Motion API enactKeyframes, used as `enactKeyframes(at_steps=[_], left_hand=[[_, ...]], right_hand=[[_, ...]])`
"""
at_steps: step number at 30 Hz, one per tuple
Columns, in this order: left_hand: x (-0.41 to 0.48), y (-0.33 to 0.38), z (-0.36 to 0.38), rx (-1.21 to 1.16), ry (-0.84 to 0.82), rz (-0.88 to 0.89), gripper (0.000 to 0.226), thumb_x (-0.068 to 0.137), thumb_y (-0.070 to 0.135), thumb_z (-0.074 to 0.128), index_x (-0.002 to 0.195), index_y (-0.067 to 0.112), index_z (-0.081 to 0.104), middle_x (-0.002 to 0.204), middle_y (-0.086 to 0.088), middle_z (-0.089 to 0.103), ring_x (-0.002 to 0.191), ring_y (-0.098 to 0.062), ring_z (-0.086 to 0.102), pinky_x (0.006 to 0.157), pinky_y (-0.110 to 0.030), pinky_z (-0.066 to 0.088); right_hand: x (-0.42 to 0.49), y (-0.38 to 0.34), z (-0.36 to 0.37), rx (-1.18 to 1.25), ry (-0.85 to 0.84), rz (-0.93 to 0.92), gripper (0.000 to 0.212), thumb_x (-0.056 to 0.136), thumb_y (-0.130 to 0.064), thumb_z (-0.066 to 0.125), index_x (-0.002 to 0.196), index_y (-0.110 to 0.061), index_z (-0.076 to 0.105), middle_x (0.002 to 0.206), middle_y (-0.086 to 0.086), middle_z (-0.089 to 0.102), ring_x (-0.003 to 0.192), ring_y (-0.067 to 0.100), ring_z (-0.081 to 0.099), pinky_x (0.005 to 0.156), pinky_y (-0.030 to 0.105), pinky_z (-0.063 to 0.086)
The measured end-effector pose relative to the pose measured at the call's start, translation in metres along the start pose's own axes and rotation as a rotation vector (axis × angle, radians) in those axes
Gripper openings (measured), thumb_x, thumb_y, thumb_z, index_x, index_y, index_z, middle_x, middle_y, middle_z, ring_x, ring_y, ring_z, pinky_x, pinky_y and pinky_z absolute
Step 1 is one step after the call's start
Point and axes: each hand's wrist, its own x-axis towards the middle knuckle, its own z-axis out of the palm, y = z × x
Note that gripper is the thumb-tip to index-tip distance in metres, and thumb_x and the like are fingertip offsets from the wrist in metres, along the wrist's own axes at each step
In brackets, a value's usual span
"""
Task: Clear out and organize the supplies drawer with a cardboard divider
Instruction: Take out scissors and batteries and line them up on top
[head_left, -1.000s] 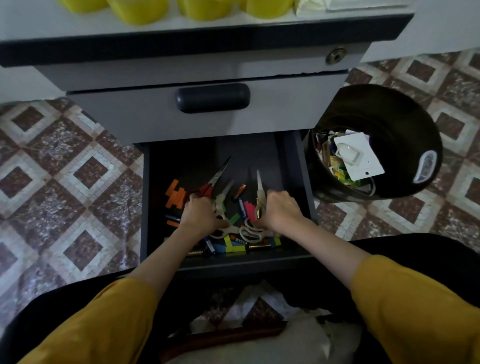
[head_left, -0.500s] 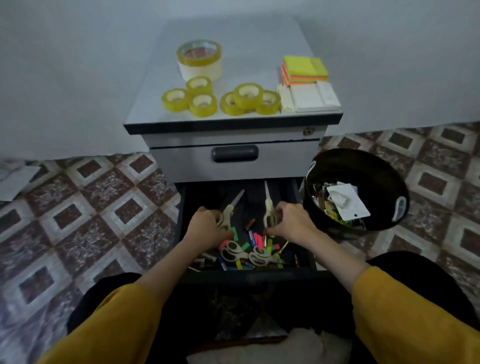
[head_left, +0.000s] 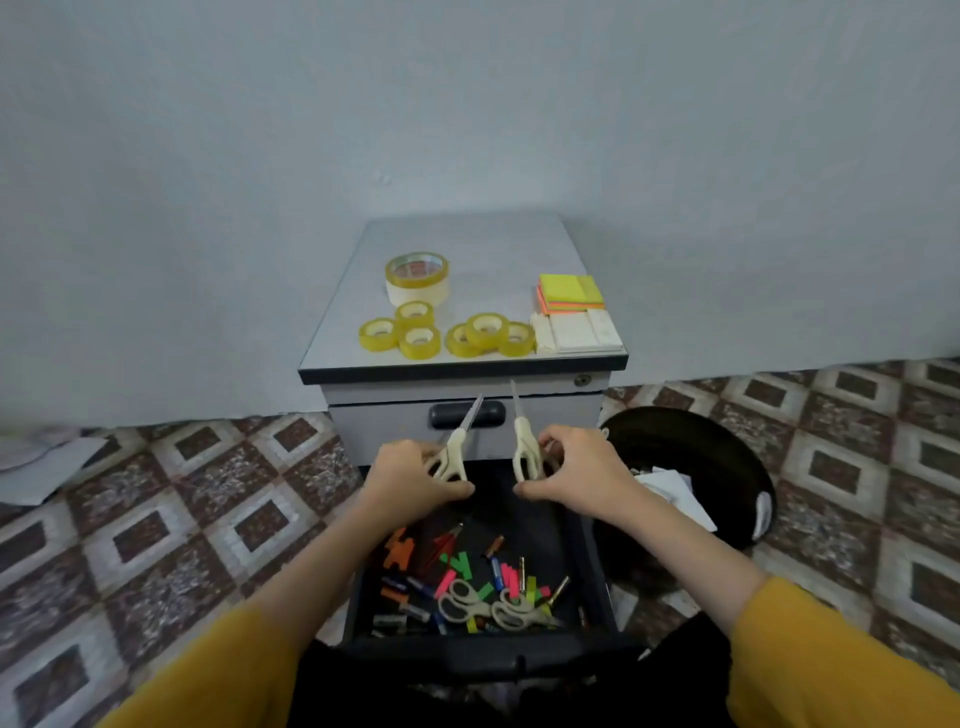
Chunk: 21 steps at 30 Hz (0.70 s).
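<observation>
Both hands have come up out of the drawer (head_left: 540, 525) since the earlier frame, each lifting a pair of scissors clear of the clutter. Left hand (head_left: 415, 480) grips the left scissors (head_left: 456, 449) by the handle loops, and right hand (head_left: 576, 475) grips the right scissors (head_left: 523, 444) the same way. Fingers curled round handles, blades closed. Both pairs sit above the drawer's back half, in front of the shut upper drawer.

Key relation: long axes run away from the body, tips pointing up and forward at the cabinet top (head_left: 467, 234). Left pair leans slightly right. Hands roughly level, neither nearer.

Landing room, my read: strip in front of the tape rolls (head_left: 485, 328) is thin. Open surface behind the rolls and left of the sticky notes (head_left: 570, 293) looks better. Bin (head_left: 675, 441) is just beside the right hand, keep clear.

Two more scissors (head_left: 460, 605) and small coloured bits are in the drawer; no cardboard divider in view
</observation>
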Motion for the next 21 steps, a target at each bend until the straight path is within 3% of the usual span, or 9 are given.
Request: enactKeyframes(at_steps=[4, 8, 12, 14, 16, 21], left_hand=[[0.004, 0.018, -0.03, -0.041, 0.103, 0.065, 0.037, 0.069, 0.042, 0.077, 0.093, 0.015, 0.069, 0.083, -0.004, 0.068, 0.079, -0.018, 0.062, 0.066, -0.031, 0.046], [0.022, 0.037, -0.061, -0.052, 0.199, 0.14, 0.036, 0.069, 0.043, 0.076, 0.087, 0.013, 0.069, 0.083, -0.008, 0.068, 0.074, -0.017, 0.057, 0.065, -0.029, 0.041], [0.053, 0.056, -0.088, -0.002, 0.255, 0.143, 0.051, 0.057, 0.056, 0.069, 0.08, 0.011, 0.066, 0.078, -0.008, 0.062, 0.071, -0.017, 0.052, 0.059, -0.029, 0.038], [0.073, 0.063, -0.096, 0.05, 0.274, 0.133, 0.04, 0.066, 0.047, 0.073, 0.065, 0.01, 0.055, 0.065, -0.006, 0.053, 0.061, -0.016, 0.046, 0.052, -0.027, 0.031], [0.092, 0.069, -0.099, 0.085, 0.284, 0.139, 0.048, 0.07, 0.041, 0.072, 0.054, 0.014, 0.036, 0.053, -0.001, 0.039, 0.052, -0.013, 0.039, 0.046, -0.026, 0.025], [0.149, 0.078, -0.096, 0.089, 0.232, 0.131, 0.038, 0.074, 0.04, 0.071, 0.064, 0.014, 0.044, 0.061, 0.004, 0.043, 0.054, -0.009, 0.039, 0.049, -0.023, 0.03]], right_hand=[[0.012, -0.017, -0.022, 0.058, 0.071, -0.054, 0.042, 0.065, -0.037, 0.081, 0.093, -0.012, 0.062, 0.087, 0.002, 0.062, 0.076, 0.014, 0.055, 0.058, 0.02, 0.038], [0.027, -0.031, -0.045, 0.097, 0.153, -0.094, 0.042, 0.065, -0.034, 0.081, 0.093, -0.007, 0.065, 0.086, 0.006, 0.065, 0.078, 0.017, 0.057, 0.067, 0.03, 0.045], [0.05, -0.042, -0.07, 0.075, 0.227, -0.072, 0.036, 0.066, -0.034, 0.079, 0.088, -0.009, 0.065, 0.068, -0.007, 0.055, 0.064, 0.009, 0.049, 0.053, 0.017, 0.036], [0.066, -0.045, -0.082, 0.065, 0.26, -0.054, 0.036, 0.066, -0.032, 0.079, 0.088, -0.006, 0.066, 0.066, -0.006, 0.054, 0.061, 0.008, 0.046, 0.052, 0.018, 0.034], [0.083, -0.047, -0.091, 0.027, 0.28, -0.043, 0.039, 0.065, -0.031, 0.078, 0.089, -0.003, 0.065, 0.075, 0.003, 0.061, 0.068, 0.014, 0.05, 0.058, 0.025, 0.04], [0.126, -0.041, -0.104, -0.015, 0.28, -0.006, 0.034, 0.063, -0.033, 0.077, 0.079, -0.007, 0.061, 0.072, 0.001, 0.056, 0.065, 0.016, 0.048, 0.053, 0.027, 0.037]])
